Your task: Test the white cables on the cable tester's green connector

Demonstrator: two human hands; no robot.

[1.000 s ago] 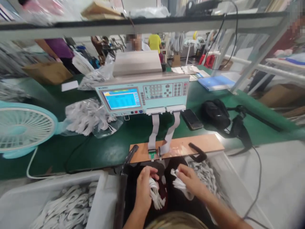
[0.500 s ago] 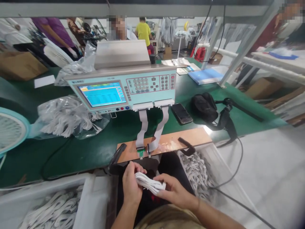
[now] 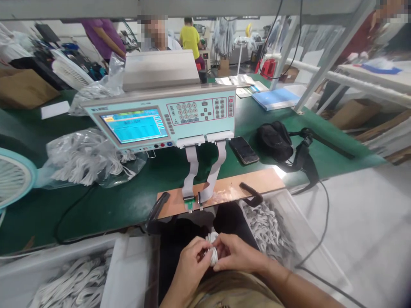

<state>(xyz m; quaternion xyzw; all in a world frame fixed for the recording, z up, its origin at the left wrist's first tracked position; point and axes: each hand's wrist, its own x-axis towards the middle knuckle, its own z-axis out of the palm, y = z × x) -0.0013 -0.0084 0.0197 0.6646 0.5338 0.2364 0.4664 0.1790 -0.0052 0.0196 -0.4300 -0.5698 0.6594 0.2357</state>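
Between my two hands, over my lap, is a coiled white cable (image 3: 213, 256). My left hand (image 3: 192, 261) pinches it from the left, and my right hand (image 3: 236, 254) grips it from the right; their fingertips nearly meet and hide parts of the coil. Beyond my hands, at the bench edge, a small green circuit board (image 3: 189, 204) with metal plugs sits on a copper-coloured board (image 3: 231, 188). Grey ribbon cables (image 3: 192, 171) run from there up to a pale blue tester (image 3: 202, 113) with a lit screen (image 3: 133, 127).
White cables fill a bin (image 3: 123, 261) at lower left and another bin (image 3: 321, 256) at right. Black clamps (image 3: 157, 209) hold the board. A phone (image 3: 244, 149), a black pouch (image 3: 274, 141), bagged cables (image 3: 86, 158) and a fan (image 3: 16, 179) occupy the green bench. People stand behind.
My hands have come closer together and turned the coiled cable from lying crosswise to nearly end-on. The tester's screen content has changed.
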